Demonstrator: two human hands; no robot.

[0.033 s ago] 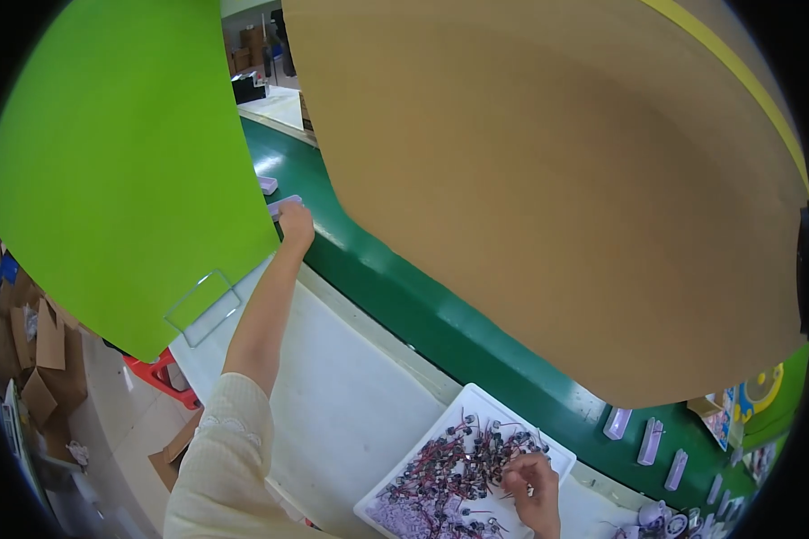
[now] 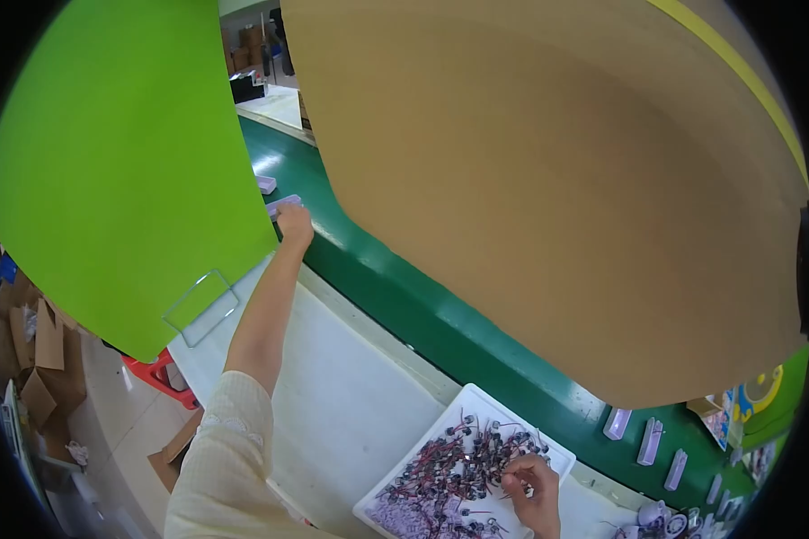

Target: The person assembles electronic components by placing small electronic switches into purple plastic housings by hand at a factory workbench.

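My left arm reaches far out to the green conveyor belt. There my left hand (image 2: 295, 225) is closed on the near end of a lilac plastic case (image 2: 284, 206), a long shallow piece; its fingertips are partly hidden. Just beyond lies another lilac case (image 2: 267, 185). Low in the view, my right hand (image 2: 536, 496) hovers over a white tray (image 2: 466, 393), thumb and fingers pinched together. Whatever is between them is too small to make out. Heaped in the tray are small dark round parts with red wires (image 2: 445, 467) and many tiny lilac pieces (image 2: 404, 516).
A green board (image 2: 126, 162) and a big brown board (image 2: 548, 198) block much of the far view. Several lilac cases (image 2: 652, 442) lie on the belt (image 2: 440, 323) at right. A wire frame (image 2: 202, 308) stands on the white table (image 2: 342, 404). Cardboard boxes (image 2: 49, 346) are at left.
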